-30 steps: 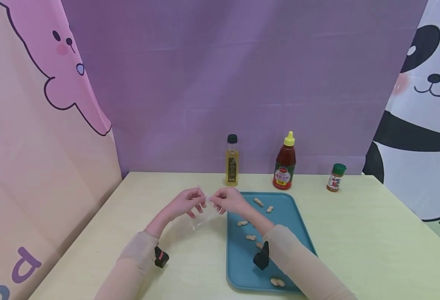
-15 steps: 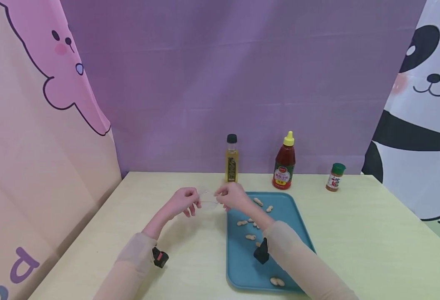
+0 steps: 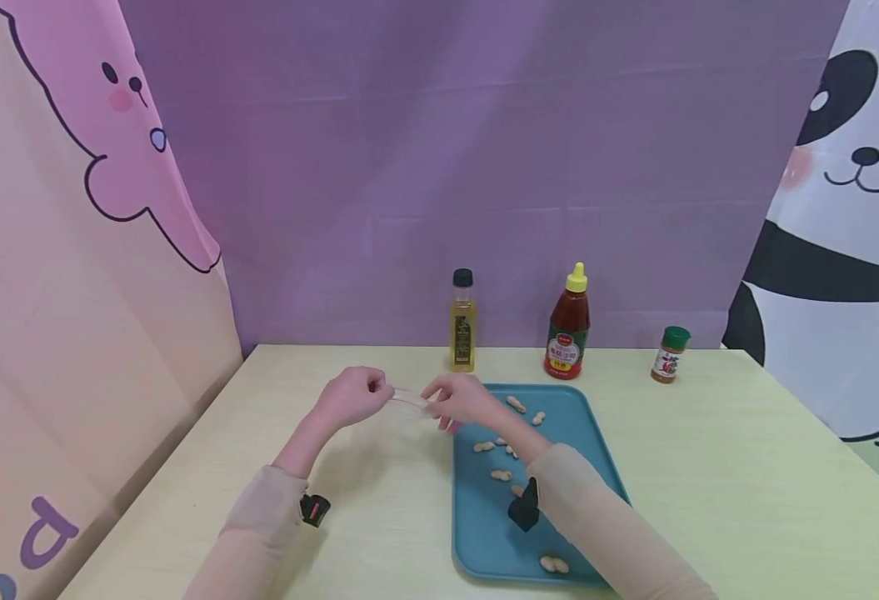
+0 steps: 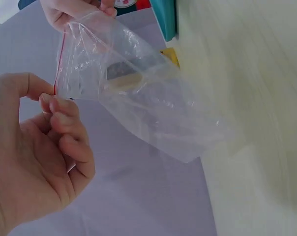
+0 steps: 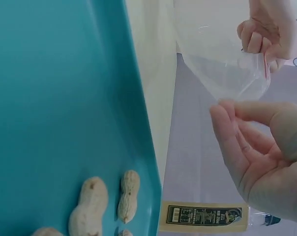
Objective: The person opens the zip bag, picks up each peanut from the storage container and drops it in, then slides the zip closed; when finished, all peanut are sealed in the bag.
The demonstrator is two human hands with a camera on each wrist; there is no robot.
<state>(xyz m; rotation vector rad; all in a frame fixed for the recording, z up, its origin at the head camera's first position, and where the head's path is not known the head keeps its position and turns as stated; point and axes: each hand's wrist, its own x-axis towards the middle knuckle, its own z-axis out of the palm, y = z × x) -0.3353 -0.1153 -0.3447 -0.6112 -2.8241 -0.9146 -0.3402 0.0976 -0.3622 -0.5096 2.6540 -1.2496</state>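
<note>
A clear zip bag (image 4: 153, 105) with a red line along its mouth hangs between the two hands. My left hand (image 3: 352, 396) pinches one end of the mouth between thumb and fingertip; in the left wrist view the other fingers of this left hand (image 4: 45, 147) are curled. At the bag's other side, my right hand (image 3: 463, 400) pinches the plastic by thumb and fingertips. The right wrist view shows that right hand (image 5: 266, 147) close to the camera, with the bag (image 5: 232, 73) stretching from its fingertips. The bag looks flat, and the mouth is pulled taut.
A blue tray (image 3: 559, 517) with several peanuts (image 3: 501, 475) lies under the right forearm. Behind it stand an oil bottle (image 3: 462, 329), a red sauce bottle (image 3: 569, 329) with a yellow cap, and a green-capped spice jar (image 3: 669, 357). A purple cloth (image 3: 409, 167) hangs behind the table.
The hands have moved apart, the left one to the left and turned with its back upward. The bag, earlier hanging down between close fingers, is now stretched between the hands.
</note>
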